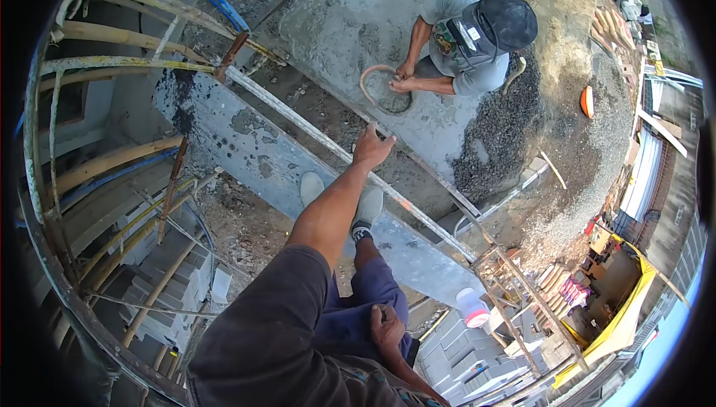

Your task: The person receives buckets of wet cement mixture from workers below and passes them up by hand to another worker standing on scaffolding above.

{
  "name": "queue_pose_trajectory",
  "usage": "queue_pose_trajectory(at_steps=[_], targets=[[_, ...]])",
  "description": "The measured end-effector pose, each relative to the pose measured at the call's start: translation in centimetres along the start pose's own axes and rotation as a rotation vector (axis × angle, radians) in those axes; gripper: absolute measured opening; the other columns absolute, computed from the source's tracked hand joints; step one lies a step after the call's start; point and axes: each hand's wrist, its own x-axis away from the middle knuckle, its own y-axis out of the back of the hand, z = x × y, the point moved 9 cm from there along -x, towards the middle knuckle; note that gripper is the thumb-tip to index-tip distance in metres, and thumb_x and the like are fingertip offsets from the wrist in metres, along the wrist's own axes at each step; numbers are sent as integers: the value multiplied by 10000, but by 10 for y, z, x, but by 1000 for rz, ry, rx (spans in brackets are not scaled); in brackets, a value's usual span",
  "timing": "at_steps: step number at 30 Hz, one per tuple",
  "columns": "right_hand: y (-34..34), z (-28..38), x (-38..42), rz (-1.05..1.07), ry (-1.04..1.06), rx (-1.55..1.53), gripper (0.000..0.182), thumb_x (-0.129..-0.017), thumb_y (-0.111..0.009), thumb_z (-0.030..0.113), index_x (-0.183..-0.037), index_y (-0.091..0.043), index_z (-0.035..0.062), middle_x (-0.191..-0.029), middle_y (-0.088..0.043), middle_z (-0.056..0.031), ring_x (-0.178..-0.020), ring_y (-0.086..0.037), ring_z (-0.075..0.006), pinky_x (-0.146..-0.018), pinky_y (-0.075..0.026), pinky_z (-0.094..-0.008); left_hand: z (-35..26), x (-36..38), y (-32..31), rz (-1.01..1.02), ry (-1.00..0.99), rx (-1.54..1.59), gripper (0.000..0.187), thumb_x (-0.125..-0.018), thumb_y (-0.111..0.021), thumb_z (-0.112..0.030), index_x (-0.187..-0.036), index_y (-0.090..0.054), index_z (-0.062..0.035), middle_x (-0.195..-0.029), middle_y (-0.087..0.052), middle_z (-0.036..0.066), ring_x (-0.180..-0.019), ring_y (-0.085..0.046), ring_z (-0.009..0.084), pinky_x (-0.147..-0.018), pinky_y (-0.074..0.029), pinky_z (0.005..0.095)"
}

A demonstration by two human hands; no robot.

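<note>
Near the rail (298, 123), the left hand (373, 147) is half-open, empty; the right hand (388, 329) curls, hold unclear; rough cement (321, 34) looks unfinished.

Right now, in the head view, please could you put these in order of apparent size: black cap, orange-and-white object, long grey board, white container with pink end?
Largest to smallest:
long grey board
black cap
white container
orange-and-white object

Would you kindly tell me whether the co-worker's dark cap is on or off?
On: the dark cap covers the co-worker's head.
</note>
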Motion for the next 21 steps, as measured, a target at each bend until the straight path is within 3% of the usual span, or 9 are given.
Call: queue_pose_trajectory(at_steps=[6,15,18,21], targets=[[10,4,-14,-146,112,-68,244,-889,-602,348,-853,-693,125,-746,-674,-156,-709,-656,-385,-641,-495,-473,43,-14,-7,-16,31,-69,854,-781,-689,-480,-1406,-354,-5,-1387,-439,253,-1278,-439,395,-1045,-388,447],[8,-6,-24,-208,217,-84,167,-858,-651,284,-833,-696,125,-662,-653,-106,-556,-636,-301,-525,-486,-411,27,-74,10,-79,-11,-79,852,-787,-691,-467,-1422,-336,-22,-1401,-429,234,-1298,-415,386,-1063,-365,451],[8,-6,-26,-163,176,-83,162,-857,-656,254,-811,-685,101,-711,-678,-135,-643,-671,-313,-609,-507,-400,19,-99,11,-141,-58,-95,853,-790,-688,-468,-1418,-336,-12,-1405,-420,229,-1320,-383,380,-1069,-356,455],[8,-10,-28,-169,196,-48,151,-858,-652,252,-802,-679,115,-701,-676,-123,-619,-662,-321,-581,-502,-412,-15,-114,18,-244,-167,-118,863,-787,-689,-473,-1414,-334,2,-1413,-403,230,-1343,-343,376,-1074,-346,462]])
